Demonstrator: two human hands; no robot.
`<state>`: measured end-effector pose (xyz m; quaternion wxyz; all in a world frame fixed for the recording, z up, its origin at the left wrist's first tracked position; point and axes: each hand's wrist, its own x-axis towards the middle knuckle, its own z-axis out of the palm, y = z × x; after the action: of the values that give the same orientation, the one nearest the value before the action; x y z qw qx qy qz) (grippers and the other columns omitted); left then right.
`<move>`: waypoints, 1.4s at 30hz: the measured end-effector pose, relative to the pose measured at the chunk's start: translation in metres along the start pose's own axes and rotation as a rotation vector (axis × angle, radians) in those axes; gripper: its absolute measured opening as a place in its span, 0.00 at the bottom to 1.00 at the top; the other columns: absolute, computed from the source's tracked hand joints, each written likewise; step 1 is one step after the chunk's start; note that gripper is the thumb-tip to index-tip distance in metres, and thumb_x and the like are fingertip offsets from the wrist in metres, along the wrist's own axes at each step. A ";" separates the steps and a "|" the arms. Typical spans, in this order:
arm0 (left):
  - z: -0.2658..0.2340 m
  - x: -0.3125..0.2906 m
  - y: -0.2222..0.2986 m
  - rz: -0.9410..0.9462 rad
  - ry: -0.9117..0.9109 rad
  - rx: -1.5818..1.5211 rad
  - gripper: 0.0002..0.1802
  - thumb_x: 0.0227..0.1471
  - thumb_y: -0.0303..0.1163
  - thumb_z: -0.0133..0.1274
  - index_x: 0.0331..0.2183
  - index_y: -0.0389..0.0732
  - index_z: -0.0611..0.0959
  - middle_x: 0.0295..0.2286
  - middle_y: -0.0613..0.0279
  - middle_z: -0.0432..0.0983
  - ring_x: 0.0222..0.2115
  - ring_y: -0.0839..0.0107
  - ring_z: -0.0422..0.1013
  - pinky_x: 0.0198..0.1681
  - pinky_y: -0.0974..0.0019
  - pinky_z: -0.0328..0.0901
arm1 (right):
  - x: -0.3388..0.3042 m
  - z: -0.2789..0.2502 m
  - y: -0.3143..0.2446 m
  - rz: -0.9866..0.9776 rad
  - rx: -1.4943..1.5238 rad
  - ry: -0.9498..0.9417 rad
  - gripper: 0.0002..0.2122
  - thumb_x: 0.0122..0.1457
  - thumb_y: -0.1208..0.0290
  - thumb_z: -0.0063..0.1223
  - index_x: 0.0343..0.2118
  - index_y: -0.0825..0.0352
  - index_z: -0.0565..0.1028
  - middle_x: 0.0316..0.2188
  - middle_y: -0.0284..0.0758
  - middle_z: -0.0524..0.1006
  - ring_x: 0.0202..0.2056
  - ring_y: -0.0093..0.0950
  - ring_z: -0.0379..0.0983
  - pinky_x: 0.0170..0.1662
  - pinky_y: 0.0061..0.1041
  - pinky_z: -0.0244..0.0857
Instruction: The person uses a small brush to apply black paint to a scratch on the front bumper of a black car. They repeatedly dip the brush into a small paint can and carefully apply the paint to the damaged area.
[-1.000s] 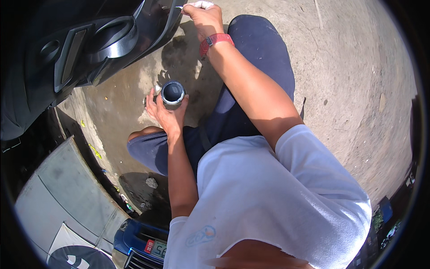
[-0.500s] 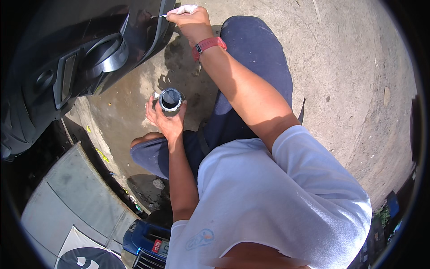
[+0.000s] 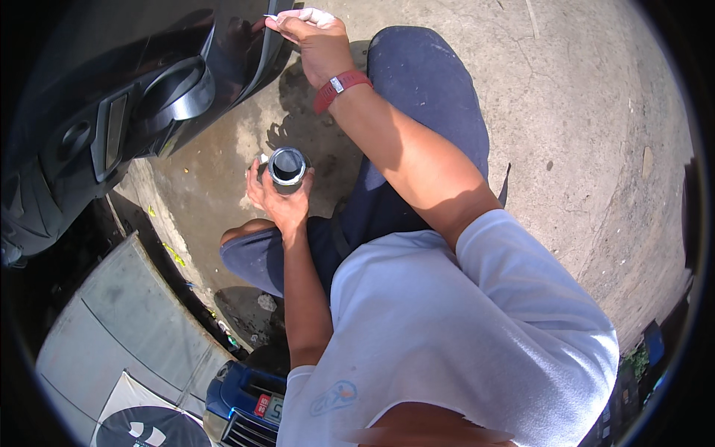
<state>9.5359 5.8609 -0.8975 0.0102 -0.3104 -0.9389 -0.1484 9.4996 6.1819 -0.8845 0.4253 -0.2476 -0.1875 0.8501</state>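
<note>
My left hand (image 3: pixel 277 200) is wrapped round an open round can (image 3: pixel 288 165) with a pale rim and a dark inside. The can is upright above the ground, close to my left knee. Stretched far forward, my right hand (image 3: pixel 316 33) is closed in a pinch on a thin, pale-tipped tool (image 3: pixel 269 16). Most of that tool is hidden by the fingers. Its tip is beside the glossy dark car bumper (image 3: pixel 231 56); I cannot tell whether they touch. Bright light washes out the knuckles. A red wristband (image 3: pixel 347 85) circles my right wrist.
The bumper's round lamp recess (image 3: pixel 177 93) juts toward my left side. Rough concrete (image 3: pixel 573 127) spreads to the right. At the lower left are a grey panel (image 3: pixel 141 313) and the blue front of a vehicle (image 3: pixel 231 395). My bent right leg (image 3: pixel 424 97) lies under my right arm.
My right hand has shifted slightly left and forward along the bumper, its wrist turning a little. The can in my left hand has barely moved within the view.
</note>
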 end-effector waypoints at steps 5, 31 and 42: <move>0.000 0.001 0.000 -0.017 -0.002 -0.008 0.51 0.40 0.54 0.86 0.60 0.40 0.86 0.72 0.45 0.68 0.76 0.37 0.55 0.78 0.33 0.50 | -0.018 0.000 -0.004 0.026 -0.007 -0.039 0.06 0.61 0.80 0.73 0.40 0.74 0.88 0.39 0.38 0.90 0.43 0.22 0.86 0.53 0.22 0.77; -0.001 -0.001 0.005 -0.007 0.032 -0.052 0.49 0.39 0.50 0.86 0.59 0.39 0.84 0.71 0.45 0.68 0.75 0.35 0.56 0.77 0.28 0.48 | -0.017 0.000 -0.008 0.032 -0.036 -0.010 0.04 0.64 0.83 0.70 0.40 0.75 0.86 0.41 0.42 0.90 0.45 0.26 0.88 0.57 0.25 0.77; -0.011 0.001 0.018 -0.010 0.045 -0.054 0.47 0.39 0.46 0.87 0.56 0.37 0.84 0.70 0.46 0.70 0.74 0.36 0.57 0.77 0.31 0.49 | -0.008 -0.006 -0.008 0.070 -0.091 -0.053 0.04 0.69 0.82 0.65 0.44 0.74 0.84 0.44 0.45 0.91 0.49 0.31 0.89 0.56 0.26 0.77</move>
<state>9.5447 5.8724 -0.8821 0.0223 -0.3024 -0.9356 -0.1806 9.5123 6.1802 -0.8834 0.3784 -0.2504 -0.2283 0.8614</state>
